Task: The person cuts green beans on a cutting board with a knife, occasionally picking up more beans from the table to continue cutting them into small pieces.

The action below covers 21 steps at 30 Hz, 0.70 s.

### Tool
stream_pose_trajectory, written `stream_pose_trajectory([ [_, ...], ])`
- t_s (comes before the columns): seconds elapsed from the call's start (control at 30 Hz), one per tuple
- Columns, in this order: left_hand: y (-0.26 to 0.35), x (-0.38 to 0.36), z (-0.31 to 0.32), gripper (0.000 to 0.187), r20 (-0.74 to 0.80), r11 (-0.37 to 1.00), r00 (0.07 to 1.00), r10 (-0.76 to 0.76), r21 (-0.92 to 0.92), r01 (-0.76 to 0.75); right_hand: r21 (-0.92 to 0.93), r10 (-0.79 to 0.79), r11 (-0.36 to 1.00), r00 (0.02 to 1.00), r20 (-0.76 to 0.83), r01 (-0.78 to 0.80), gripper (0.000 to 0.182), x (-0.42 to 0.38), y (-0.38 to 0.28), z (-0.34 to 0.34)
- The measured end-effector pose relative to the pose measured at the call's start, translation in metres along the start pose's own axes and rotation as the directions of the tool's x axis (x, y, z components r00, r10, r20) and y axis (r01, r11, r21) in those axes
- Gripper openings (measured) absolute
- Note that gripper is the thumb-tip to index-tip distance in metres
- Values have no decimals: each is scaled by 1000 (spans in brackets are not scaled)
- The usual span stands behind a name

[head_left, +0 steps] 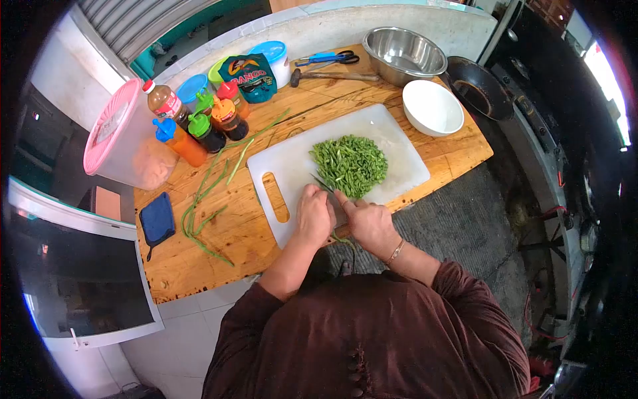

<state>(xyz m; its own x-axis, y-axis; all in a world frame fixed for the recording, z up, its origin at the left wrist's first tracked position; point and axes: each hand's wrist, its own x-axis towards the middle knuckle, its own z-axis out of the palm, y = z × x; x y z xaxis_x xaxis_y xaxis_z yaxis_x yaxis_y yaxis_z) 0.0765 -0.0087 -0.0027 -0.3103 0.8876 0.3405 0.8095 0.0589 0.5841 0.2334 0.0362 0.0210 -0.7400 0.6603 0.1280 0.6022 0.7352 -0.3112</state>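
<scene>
Two hands meet at the near edge of the board [272, 159]: the right hand [369, 226] grasps a knife [339, 216], while the left hand [316, 216] curls beside the blade, its hold hidden. Chopped greens [352, 166] lie heaped mid-board. Around the board on the tabletop [458, 149], loose stalks [191, 218] lie towards nine o'clock, squeeze bottles [208, 136] crowd ten, a hammer [339, 76] lies at twelve, a steel bowl [405, 56] sits at one and a white bowl [432, 106] at two. Towards eleven, a green bag [249, 76] reads "BANGO"; the tub [136, 149] label is too small to read.
</scene>
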Motion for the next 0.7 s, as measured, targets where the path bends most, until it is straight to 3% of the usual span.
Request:
stream_pose_trajectory([
  [0.07, 0, 0, -1, 14, 16, 999, 1000, 8, -50, -7, 35, 28, 999, 999, 42, -29, 66, 3, 5, -6],
  [0.17, -1, 0, 2, 13, 8, 999, 1000, 0, -41, 0, 46, 61, 997, 997, -37, -60, 60, -3, 12, -2],
  [0.23, -3, 0, 3, 13, -4, 999, 1000, -12, -50, 12, -20, 61, 998, 998, 8, -61, 60, -10, 3, -11],
  [0.47, -5, 2, 6, 13, -58, 998, 998, -23, -62, 19, -29, -11, 1000, 998, 62, 13, 64, -29, -5, 6],
  [0.7, -8, 1, 7, 11, -47, 999, 999, -12, -48, 9, -39, -4, 999, 1000, 23, 5, 60, 5, -13, 12],
])
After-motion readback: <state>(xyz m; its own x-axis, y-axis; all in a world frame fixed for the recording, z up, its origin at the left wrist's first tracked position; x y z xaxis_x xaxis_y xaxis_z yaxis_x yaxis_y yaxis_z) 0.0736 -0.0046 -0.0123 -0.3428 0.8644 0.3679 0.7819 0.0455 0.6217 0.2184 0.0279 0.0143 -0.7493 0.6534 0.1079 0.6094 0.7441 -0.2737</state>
